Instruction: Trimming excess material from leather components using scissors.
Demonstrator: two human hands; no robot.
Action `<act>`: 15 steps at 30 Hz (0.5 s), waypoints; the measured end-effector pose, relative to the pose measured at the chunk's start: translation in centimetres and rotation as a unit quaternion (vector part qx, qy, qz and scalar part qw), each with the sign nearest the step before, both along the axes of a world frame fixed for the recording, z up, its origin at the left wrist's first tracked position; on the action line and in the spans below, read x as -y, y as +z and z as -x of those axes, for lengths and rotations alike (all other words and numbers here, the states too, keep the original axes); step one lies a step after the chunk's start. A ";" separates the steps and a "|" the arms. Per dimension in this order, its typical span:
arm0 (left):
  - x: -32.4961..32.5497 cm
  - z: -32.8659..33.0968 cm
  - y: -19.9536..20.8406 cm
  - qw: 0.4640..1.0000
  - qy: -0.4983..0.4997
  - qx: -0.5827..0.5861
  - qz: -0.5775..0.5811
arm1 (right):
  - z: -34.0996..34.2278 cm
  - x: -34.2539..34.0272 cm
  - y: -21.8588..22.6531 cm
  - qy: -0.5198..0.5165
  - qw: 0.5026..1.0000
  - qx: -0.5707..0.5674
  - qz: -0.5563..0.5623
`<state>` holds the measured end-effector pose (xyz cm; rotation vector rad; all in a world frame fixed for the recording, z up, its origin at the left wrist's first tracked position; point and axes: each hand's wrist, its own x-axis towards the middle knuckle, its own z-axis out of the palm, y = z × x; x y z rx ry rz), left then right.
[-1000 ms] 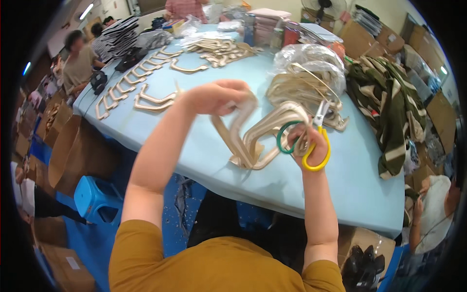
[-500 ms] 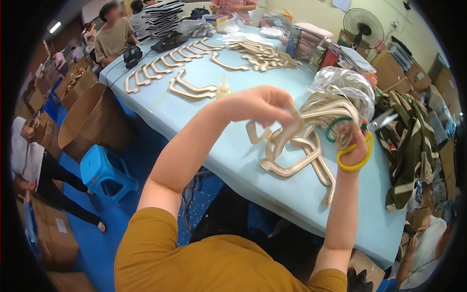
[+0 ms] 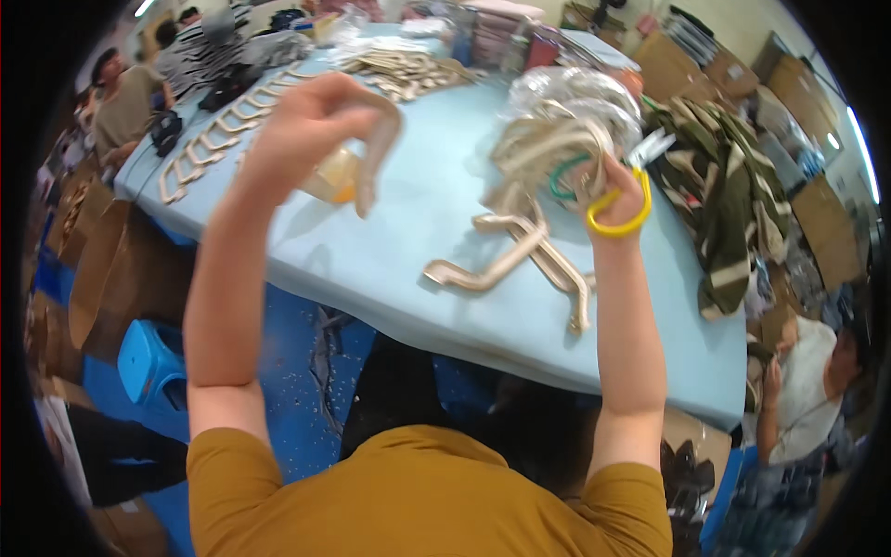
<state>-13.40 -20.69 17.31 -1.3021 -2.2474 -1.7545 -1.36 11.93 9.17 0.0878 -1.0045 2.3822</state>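
Note:
My left hand (image 3: 320,121) is raised over the table's left part, fingers pinched on a beige fabric strip (image 3: 379,162) that hangs down, blurred by motion. My right hand (image 3: 620,195) is closed on scissors (image 3: 652,148) with one yellow and one green handle loop; the blades point up and right. Right against its fingers lies a bundle of beige strips (image 3: 548,139); whether the hand grips some of them I cannot tell. Loose bent beige strips (image 3: 497,269) lie crossed nearer the edge. A squat translucent bottle (image 3: 336,176) stands partly behind my left hand.
The table (image 3: 390,288) has a light blue cover. A row of bent strips (image 3: 209,144) lies at far left, a pile of strips (image 3: 408,72) at the back. Dark green cloth (image 3: 724,204) sits at right. A blue stool (image 3: 148,357) stands left; people are around.
My left hand has moved left, away from the bundle, carrying a beige strip. The view has shifted; my right hand still holds the scissors by the bundle.

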 end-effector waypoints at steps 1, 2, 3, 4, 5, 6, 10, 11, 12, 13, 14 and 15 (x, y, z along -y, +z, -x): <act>1.0 -0.8 1.0 1.000 0.017 0.012 -0.021 | -0.1 -0.4 0.5 -0.009 0.999 -0.019 -0.025; 2.2 -1.5 1.8 0.998 0.048 0.031 -0.023 | -0.8 -1.0 0.8 -0.012 1.000 -0.009 -0.026; 2.9 -2.5 2.1 0.995 0.038 0.065 -0.070 | -1.6 -1.5 1.1 -0.014 1.000 -0.001 -0.027; 4.3 -3.2 2.2 0.991 0.018 0.113 -0.075 | -2.7 -1.7 1.2 -0.018 0.999 0.037 -0.033; 5.3 -4.1 1.6 0.986 0.013 0.139 -0.091 | -3.6 -2.3 0.6 -0.053 0.991 0.094 -0.072; 6.3 -5.1 1.0 0.981 0.011 0.164 -0.106 | -4.5 -3.1 -0.4 -0.084 0.979 0.152 -0.112; 5.4 -8.3 -4.9 0.941 -0.048 0.330 -0.064 | -10.4 -5.1 -6.2 -0.379 0.668 0.338 -0.544; 4.9 -8.8 -6.2 0.930 -0.060 0.361 -0.034 | -11.6 -5.1 -6.9 -0.460 0.512 0.380 -0.618; 4.1 -9.5 -7.5 0.907 -0.079 0.409 -0.062 | -12.2 -3.3 -6.4 -0.458 0.520 0.390 -0.606; 3.7 -10.0 -8.7 0.898 -0.088 0.425 -0.075 | -12.7 -1.2 -5.4 -0.457 0.527 0.401 -0.594; 3.3 -10.6 -9.5 0.895 -0.087 0.429 -0.089 | -13.0 0.1 -5.3 -0.458 0.556 0.355 -0.596; 3.0 -11.1 -10.3 0.891 -0.090 0.433 -0.102 | -13.0 2.3 -4.8 -0.404 0.643 0.337 -0.557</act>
